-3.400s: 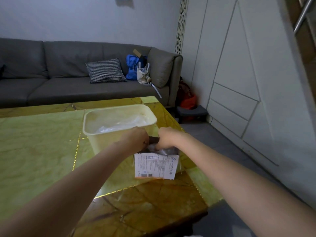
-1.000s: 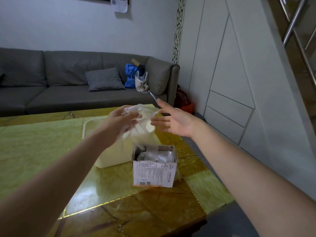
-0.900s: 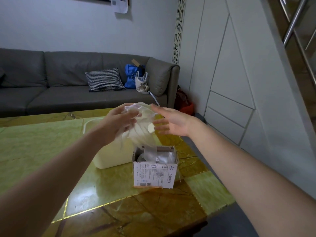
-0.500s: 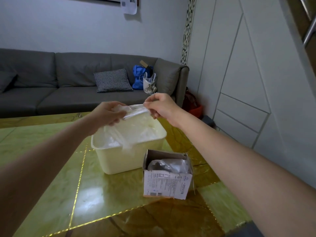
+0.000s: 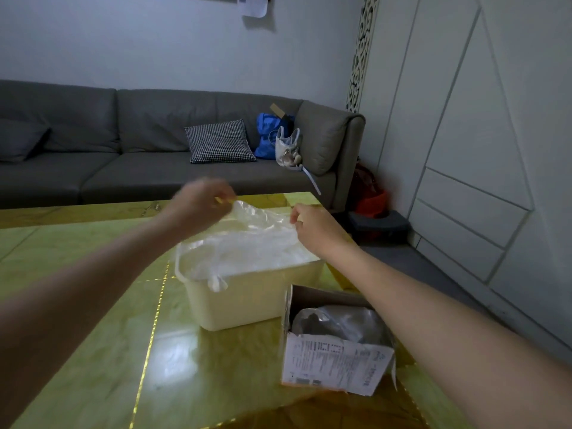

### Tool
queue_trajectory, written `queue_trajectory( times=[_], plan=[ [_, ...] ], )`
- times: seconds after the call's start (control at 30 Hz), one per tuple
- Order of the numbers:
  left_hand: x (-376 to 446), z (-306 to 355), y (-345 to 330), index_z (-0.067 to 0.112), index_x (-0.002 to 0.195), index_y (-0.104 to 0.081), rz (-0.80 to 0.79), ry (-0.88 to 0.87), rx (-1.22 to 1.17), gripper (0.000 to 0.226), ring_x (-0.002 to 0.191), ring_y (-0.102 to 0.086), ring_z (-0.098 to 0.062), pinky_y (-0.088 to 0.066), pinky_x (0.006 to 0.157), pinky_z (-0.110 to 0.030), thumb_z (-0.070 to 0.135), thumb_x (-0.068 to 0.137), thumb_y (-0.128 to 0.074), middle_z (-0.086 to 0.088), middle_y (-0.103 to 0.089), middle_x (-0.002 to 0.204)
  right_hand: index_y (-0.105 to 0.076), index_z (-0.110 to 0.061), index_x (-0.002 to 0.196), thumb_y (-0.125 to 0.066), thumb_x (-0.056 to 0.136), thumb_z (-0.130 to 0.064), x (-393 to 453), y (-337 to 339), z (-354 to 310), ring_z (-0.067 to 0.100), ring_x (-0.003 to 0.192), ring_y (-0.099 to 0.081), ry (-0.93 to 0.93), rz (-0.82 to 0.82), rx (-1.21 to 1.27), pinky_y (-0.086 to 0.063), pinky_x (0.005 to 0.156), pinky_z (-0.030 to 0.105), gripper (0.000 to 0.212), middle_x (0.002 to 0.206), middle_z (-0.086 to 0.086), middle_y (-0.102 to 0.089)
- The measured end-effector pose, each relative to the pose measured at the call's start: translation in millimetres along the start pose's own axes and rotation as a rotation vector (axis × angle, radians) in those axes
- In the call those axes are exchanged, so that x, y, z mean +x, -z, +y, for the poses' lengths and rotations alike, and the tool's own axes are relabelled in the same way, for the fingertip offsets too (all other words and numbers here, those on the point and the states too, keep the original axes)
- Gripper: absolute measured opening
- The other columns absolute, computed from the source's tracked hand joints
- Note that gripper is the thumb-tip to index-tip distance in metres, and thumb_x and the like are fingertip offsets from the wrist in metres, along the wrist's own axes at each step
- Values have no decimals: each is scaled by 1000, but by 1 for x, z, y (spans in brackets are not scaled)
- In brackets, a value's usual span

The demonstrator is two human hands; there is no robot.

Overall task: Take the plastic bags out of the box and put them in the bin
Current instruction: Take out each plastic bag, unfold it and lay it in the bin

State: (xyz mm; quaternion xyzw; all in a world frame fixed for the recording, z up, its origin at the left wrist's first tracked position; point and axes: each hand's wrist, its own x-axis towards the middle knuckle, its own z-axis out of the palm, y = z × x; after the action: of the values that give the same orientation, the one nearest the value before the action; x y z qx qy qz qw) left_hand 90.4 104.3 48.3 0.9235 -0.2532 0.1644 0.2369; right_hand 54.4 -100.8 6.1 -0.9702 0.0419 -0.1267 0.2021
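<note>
My left hand (image 5: 201, 205) and right hand (image 5: 312, 226) pinching a bag (image 5: 247, 243) stretched over the bin (image 5: 247, 301), box (image 5: 337, 363) beside it on the table (image 5: 93, 335)

Both arms reach forward, bare to the frame edge, forearms converging toward the centre. Left hand (image 5: 198, 204) is raised, knuckles up, wrist bent slightly down, fingers curled with thumb and fingertips closed in a pinch grip on a film edge; its outline is motion-blurred. Right hand (image 5: 312, 226) sits lower than the left grip and to its right, back of hand facing the camera, fingers curled, thumb and forefinger pinching the same sheet. The two grips are apart.
</note>
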Motion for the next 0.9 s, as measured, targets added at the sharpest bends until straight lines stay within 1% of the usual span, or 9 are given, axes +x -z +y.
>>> queue_trajectory(
  times=[0.1, 0.2, 0.3, 0.4, 0.5, 0.57, 0.7, 0.8, 0.9],
  plan=[
    [-4, 10, -32, 22, 127, -51, -521, -44, 180, 46, 105, -55, -19, -46, 88, -30, 31, 84, -64, -4, -50, 128, -54, -13, 106, -37, 96, -6, 1, -3, 3, 30, 89, -56, 66, -63, -186, -44, 67, 36, 21, 102, 10, -61],
    [-6, 5, -54, 27, 138, -37, -714, 75, 335, 58, 113, -55, -21, -48, 91, -29, 28, 86, -62, -4, -46, 136, -54, -10, 107, -37, 99, -10, 6, -1, 1, 29, 86, -55, 104, -143, -347, -42, 66, 36, 19, 106, 12, -61],
    [-3, 5, -65, 26, 141, -32, -753, 85, 348, 60, 120, -49, -22, -43, 96, -30, 18, 88, -59, -5, -45, 138, -59, -9, 108, -39, 101, -25, 8, 9, -14, 28, 104, -50, 153, -122, -478, -40, 72, 35, 27, 117, 10, -53],
    [0, 2, -70, 25, 143, -29, -755, 73, 382, 62, 115, -53, -22, -45, 95, -30, 18, 88, -58, -5, -49, 134, -60, -10, 107, -47, 97, -19, 6, 11, -30, 27, 113, -44, 314, -61, -404, -39, 75, 34, 19, 123, 8, -42],
    [3, -2, -73, 24, 143, -27, -763, 92, 389, 64, 113, -54, -22, -46, 95, -31, 18, 88, -59, -5, -49, 133, -46, -14, 134, -56, 94, -18, 6, 1, -32, 26, 111, -52, 238, -489, -368, -44, 70, 27, 42, 134, 8, -44],
    [1, -4, -75, 24, 143, -27, -783, 118, 374, 65, 114, -52, -23, -45, 96, -31, 15, 88, -59, -6, -48, 134, -31, -11, 145, -53, 95, -15, 6, -6, -27, 28, 108, -52, 124, -648, -455, -46, 68, 27, 55, 140, 11, -41],
    [-2, -14, -76, 18, 143, -32, -784, 162, 288, 53, 123, -46, -25, -39, 103, -32, 13, 93, -51, -7, -44, 137, -34, -7, 143, -46, 96, -12, 12, -13, -19, 29, 119, -50, 24, -696, -501, -46, 91, 34, 49, 140, 13, -43],
    [-1, -13, -68, 19, 140, -34, -778, 186, 251, 59, 114, -53, -23, -46, 93, -28, 6, 87, -58, -7, -47, 134, -38, -7, 141, -46, 95, -12, 14, -14, -19, 28, 116, -51, 5, -699, -531, -46, 89, 34, 47, 138, 12, -44],
    [0, -5, -44, 18, 134, -43, -686, 111, 193, 52, 111, -55, -21, -44, 89, -26, 14, 86, -63, -3, -49, 131, -39, -5, 140, -55, 94, -19, 10, -1, -23, 27, 105, -53, 33, -626, -476, -48, 84, 34, 50, 136, 12, -46]
  ],
)
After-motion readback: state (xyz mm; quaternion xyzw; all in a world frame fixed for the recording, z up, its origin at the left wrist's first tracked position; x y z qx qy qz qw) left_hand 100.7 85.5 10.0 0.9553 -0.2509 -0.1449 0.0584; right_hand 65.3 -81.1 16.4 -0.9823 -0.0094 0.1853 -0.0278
